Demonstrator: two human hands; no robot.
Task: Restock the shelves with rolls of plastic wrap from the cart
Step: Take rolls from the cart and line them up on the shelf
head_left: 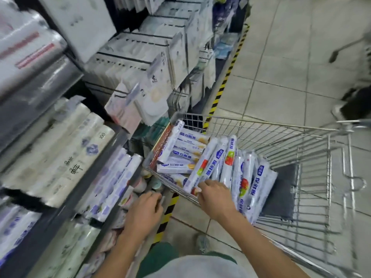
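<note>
The wire cart (pixel 301 149) sits right beside the shelves (pixel 112 157), with rolls of plastic wrap (pixel 247 177) piled in its basket. My right hand (pixel 214 199) is in there, fingers (pixel 202 185) curled on the near end of one white roll (pixel 202 167) with fruit on the label. The left hand (pixel 143 211) hangs between the cart and the shelf edge, fingers loosely curled, holding nothing I can see. Similar shelf rolls (pixel 116 177) lie on the lower shelf, pretty blurry.

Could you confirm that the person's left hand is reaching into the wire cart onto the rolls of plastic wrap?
Not quite: the head view shows the right hand reaching into the wire cart onto the rolls of plastic wrap.
</note>
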